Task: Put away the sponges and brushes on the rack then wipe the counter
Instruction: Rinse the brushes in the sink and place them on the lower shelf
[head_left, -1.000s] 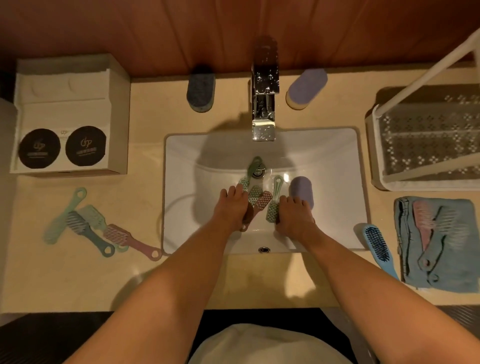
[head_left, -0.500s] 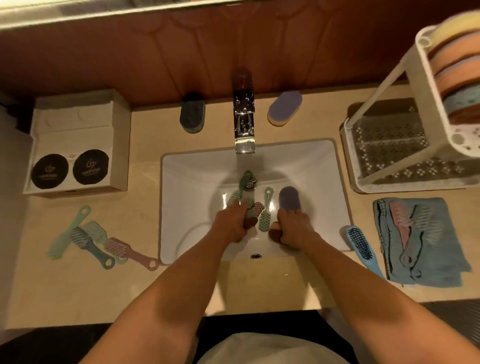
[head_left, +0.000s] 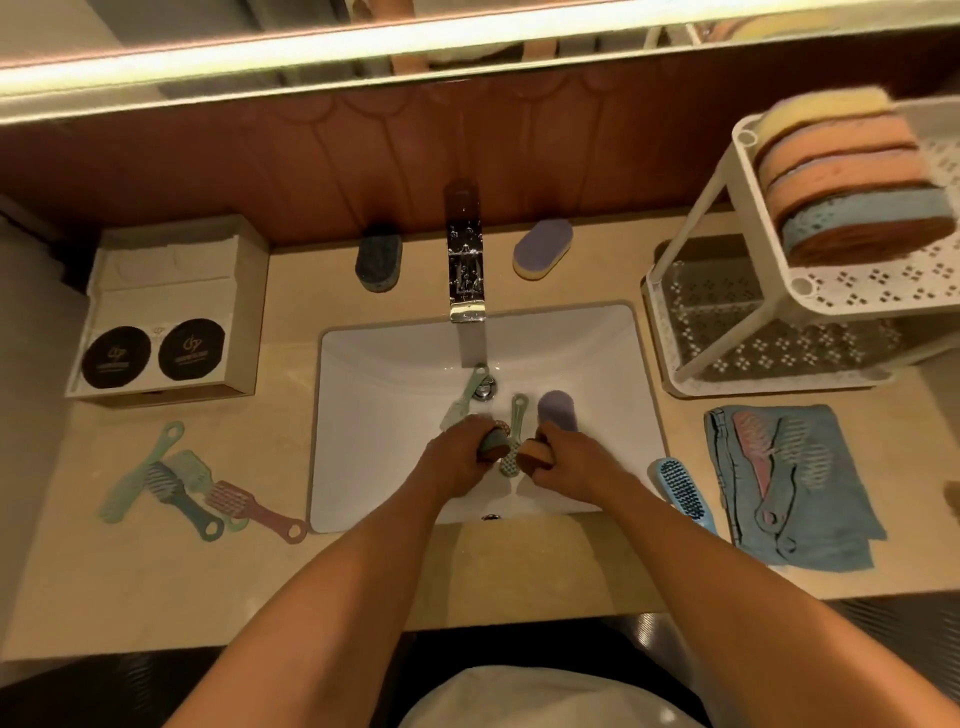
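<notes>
In the sink (head_left: 363, 364), your left grip (head_left: 457, 460) curls round a grey sponge (head_left: 493, 446), right grip (head_left: 574, 460) round an orange sponge (head_left: 537, 453). Both look light, soft, likely wet: hold across the middle.

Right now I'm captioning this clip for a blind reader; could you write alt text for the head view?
Both hands reach into a white sink, the left hand gripping a grey sponge and the right hand an orange sponge. Brushes and a purple sponge lie in the basin; a white rack holds stacked sponges.
</notes>
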